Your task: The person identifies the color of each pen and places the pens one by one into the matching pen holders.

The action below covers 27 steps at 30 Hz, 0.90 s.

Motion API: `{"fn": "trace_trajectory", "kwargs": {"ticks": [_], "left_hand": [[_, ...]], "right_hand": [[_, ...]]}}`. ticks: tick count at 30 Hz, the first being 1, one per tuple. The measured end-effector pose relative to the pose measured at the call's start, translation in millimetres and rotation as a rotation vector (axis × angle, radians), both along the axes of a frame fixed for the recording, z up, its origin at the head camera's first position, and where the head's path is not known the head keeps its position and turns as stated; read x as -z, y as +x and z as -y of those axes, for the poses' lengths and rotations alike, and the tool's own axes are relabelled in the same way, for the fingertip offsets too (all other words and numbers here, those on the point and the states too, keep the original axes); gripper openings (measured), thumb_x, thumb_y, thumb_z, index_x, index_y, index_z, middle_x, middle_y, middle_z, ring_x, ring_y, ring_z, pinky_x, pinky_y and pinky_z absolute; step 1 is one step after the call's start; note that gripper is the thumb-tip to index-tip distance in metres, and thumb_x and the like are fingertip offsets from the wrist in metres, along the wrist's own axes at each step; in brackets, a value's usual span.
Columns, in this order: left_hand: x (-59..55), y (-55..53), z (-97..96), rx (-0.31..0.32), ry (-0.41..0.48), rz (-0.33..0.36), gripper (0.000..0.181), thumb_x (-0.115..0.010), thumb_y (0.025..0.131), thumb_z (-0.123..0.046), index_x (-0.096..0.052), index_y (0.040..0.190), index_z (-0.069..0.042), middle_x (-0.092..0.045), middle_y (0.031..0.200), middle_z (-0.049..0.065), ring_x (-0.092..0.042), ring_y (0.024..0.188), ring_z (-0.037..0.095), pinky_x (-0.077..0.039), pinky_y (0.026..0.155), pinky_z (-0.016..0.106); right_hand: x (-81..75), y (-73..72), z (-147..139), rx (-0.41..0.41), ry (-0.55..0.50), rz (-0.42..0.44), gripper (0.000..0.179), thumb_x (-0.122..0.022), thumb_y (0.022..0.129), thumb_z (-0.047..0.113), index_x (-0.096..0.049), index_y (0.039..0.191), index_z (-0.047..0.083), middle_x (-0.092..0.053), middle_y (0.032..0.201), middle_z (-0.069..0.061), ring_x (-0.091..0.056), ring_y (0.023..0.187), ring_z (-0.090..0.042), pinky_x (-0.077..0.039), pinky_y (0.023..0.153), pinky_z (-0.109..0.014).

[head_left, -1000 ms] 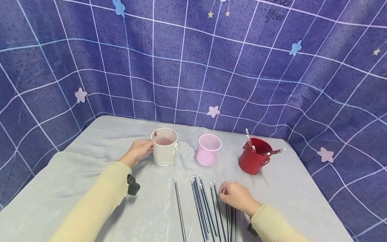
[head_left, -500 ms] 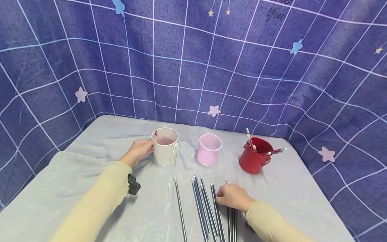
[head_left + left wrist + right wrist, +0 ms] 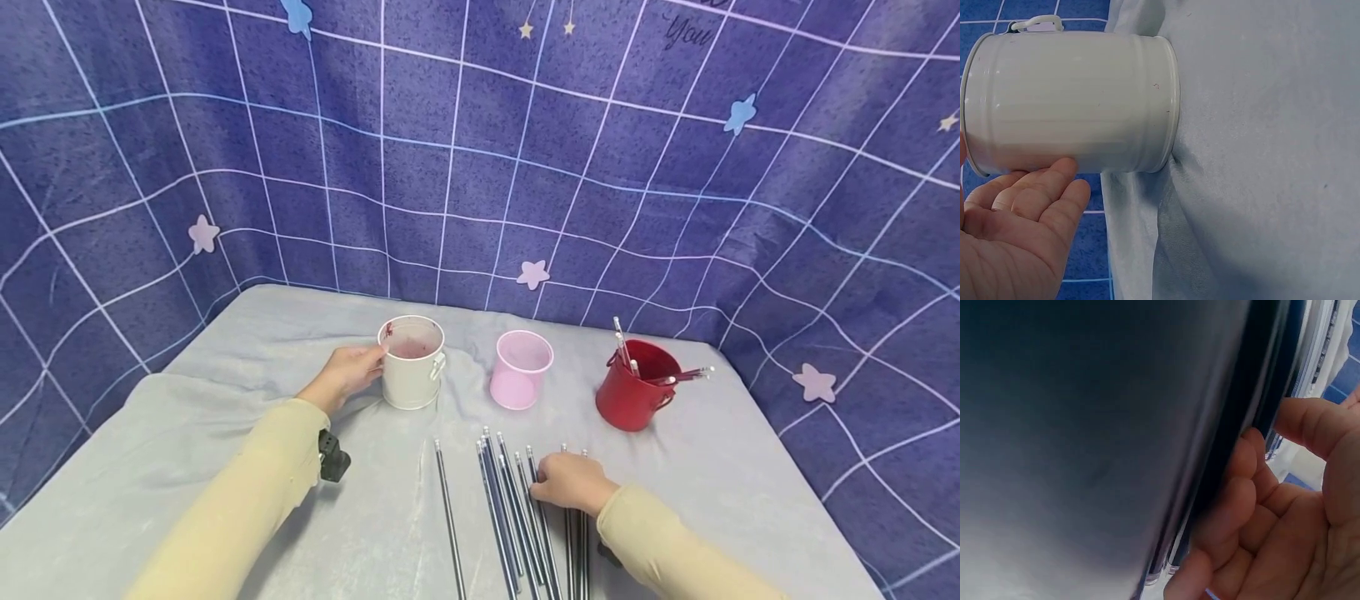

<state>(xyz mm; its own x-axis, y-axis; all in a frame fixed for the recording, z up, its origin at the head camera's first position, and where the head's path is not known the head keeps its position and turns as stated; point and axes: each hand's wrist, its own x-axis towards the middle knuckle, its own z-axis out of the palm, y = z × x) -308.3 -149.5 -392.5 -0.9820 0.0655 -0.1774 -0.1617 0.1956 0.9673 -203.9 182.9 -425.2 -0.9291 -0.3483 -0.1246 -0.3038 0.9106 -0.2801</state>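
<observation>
A white metal bucket, with a side handle and red marks inside its rim, stands upright on the cloth. My left hand holds it at the left of the rim; in the left wrist view its fingertips lie against the bucket's wall. Low on the right, my right hand is curled over a dark pencil, with thumb and fingertips at its shaft. The right wrist view shows dark shafts, large and blurred, beside the curled fingers. Several more dark pencils with silver ends lie close on the left.
A pink cup stands right of the white bucket. Farther right, a red bucket holds several dark red pencils. One dark pencil lies apart on the grey cloth. A blue gridded curtain hangs behind.
My right hand has moved left along the row, from the right-hand pencils to the middle ones, and two pencils beside it have shifted. The left hand stays at the white bucket.
</observation>
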Motion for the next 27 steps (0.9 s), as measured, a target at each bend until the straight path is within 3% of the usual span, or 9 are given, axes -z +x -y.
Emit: {"fn": "trace_trajectory", "kwargs": {"ticks": [15,23,27], "left_hand": [[-0.2,-1.5,-3.4,-0.017,-0.013,-0.002,0.052,-0.043,0.101,-0.022,-0.04,0.132,0.019,-0.042,0.135,0.03,-0.043,0.127,0.037,-0.029,0.111,0.049],[3.4,-3.2,-2.4,-0.031,0.002,0.003,0.051,-0.043,0.101,-0.021,-0.039,0.133,0.019,-0.042,0.134,0.031,-0.042,0.127,0.037,-0.03,0.111,0.048],[2.9,-2.1,-1.0,-0.03,0.005,0.002,0.052,-0.043,0.101,-0.021,-0.038,0.132,0.02,-0.041,0.134,0.031,-0.042,0.126,0.037,-0.029,0.111,0.049]], "right_hand": [[5.0,-5.9,-2.8,0.014,-0.051,0.046,0.041,-0.068,0.076,0.016,-0.037,0.049,0.019,-0.026,0.046,0.01,-0.026,0.047,-0.009,-0.018,0.043,-0.022],[3.3,-5.4,-1.5,0.026,-0.068,0.045,0.034,-0.068,0.076,0.017,-0.045,0.051,0.016,-0.031,0.048,0.008,-0.03,0.048,-0.01,-0.022,0.043,-0.023],[-5.4,-7.3,-1.3,0.023,-0.101,0.025,0.026,-0.067,0.076,0.017,-0.053,0.055,0.013,-0.036,0.051,0.007,-0.034,0.049,-0.01,-0.026,0.043,-0.023]]}}
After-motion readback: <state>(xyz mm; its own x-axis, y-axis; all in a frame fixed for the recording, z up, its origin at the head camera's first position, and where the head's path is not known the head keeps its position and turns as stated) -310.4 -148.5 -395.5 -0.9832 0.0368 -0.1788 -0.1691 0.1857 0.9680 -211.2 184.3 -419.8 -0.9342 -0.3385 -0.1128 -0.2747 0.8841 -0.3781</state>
